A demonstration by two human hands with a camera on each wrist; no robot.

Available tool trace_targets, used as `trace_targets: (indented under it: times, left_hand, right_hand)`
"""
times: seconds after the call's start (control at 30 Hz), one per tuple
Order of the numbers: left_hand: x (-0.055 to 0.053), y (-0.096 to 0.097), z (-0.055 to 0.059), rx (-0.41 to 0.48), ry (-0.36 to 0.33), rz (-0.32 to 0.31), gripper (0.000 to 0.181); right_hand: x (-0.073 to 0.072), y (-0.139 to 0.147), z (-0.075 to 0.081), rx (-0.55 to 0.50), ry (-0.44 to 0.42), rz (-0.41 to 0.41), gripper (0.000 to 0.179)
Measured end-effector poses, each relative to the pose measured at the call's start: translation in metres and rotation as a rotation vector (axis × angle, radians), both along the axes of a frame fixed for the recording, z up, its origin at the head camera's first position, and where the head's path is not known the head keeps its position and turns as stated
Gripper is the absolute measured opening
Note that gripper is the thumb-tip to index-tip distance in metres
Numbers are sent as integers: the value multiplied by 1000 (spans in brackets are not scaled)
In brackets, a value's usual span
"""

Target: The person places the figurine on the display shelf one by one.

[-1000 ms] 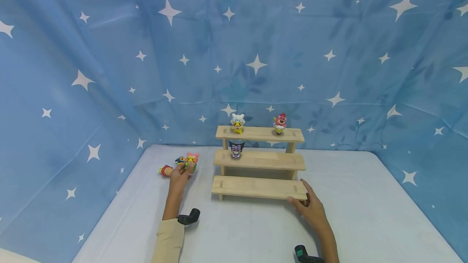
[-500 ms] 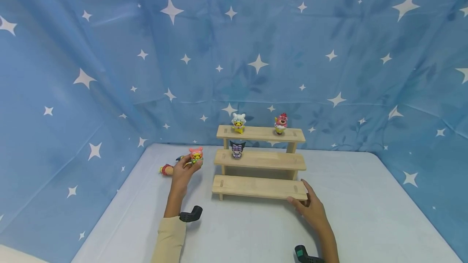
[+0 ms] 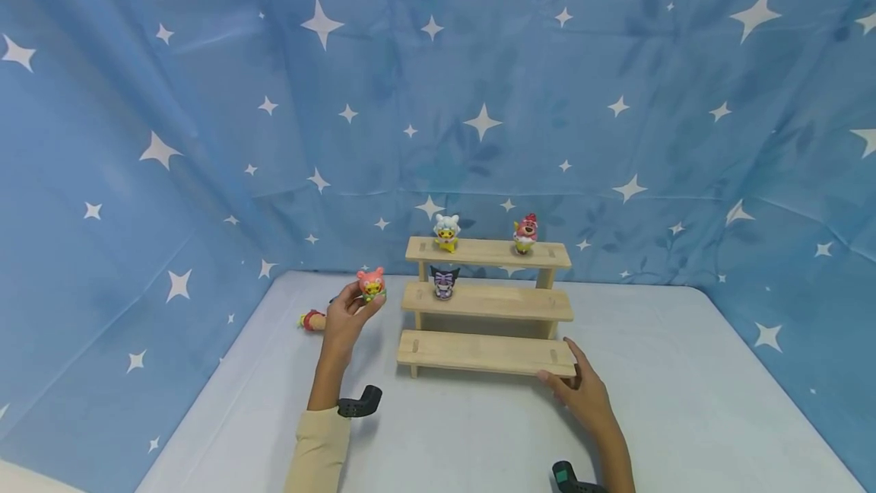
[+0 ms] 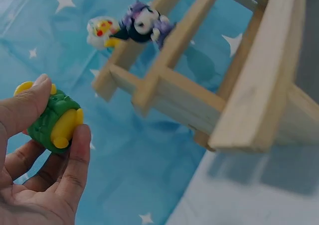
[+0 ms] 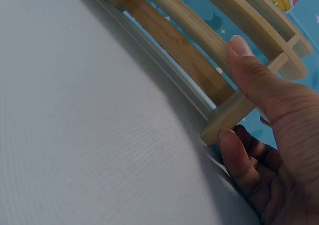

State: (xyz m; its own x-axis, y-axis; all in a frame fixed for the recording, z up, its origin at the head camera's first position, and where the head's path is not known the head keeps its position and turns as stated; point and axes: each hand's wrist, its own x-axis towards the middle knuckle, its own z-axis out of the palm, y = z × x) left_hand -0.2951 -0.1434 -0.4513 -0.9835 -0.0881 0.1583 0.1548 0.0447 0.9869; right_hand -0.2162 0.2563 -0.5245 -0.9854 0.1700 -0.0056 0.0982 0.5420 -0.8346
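Note:
My left hand (image 3: 344, 319) holds a small figurine (image 3: 371, 284) with a pink eared hood, raised off the table to the left of a three-step wooden display stand (image 3: 486, 352). In the left wrist view thumb and fingers pinch the figurine's green and yellow body (image 4: 57, 119); its underside faces the camera. My right hand (image 3: 584, 392) grips the right end of the lowest step. Seen from the right wrist, the thumb lies along that step and the other fingers (image 5: 238, 158) curl by the stand's leg (image 5: 227, 118).
On the top step stand a white-hooded figurine (image 3: 446, 233) and a pink bear figurine (image 3: 525, 233). A black-and-purple figurine (image 3: 444, 283) stands on the middle step's left. Another figurine (image 3: 314, 320) lies on the white table (image 3: 452, 432). A starry blue cloth (image 3: 438, 97) hangs behind.
My left hand has lifted the pink-hooded figurine from the table at the left and carried it slightly up and to the right. My right hand stays on the stand.

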Motion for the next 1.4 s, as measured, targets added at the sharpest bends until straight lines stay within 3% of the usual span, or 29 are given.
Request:
trace_targets:
  times: [0.4, 0.73, 0.97, 1.1, 1.27, 1.4]
  left_hand:
    - [18, 31, 31, -42, 76, -132, 54]
    - [29, 78, 36, -60, 66, -282, 60]
    - [24, 116, 39, -155, 101, -385, 65]
    - [18, 134, 35, -155, 106, -425, 62]
    - [9, 156, 30, -144, 100, -449, 59]
    - [4, 170, 27, -197, 126, -425, 56]
  right_hand:
    - [1, 1, -1, -12, 21, 0, 91]
    - [2, 0, -2, -12, 28, -3, 91]
    - [2, 0, -3, -31, 54, 4, 89]
    - [2, 0, -3, -18, 45, 3, 89]
    - [1, 1, -2, -15, 36, 7, 90]
    - [2, 1, -1, -28, 36, 10, 89]
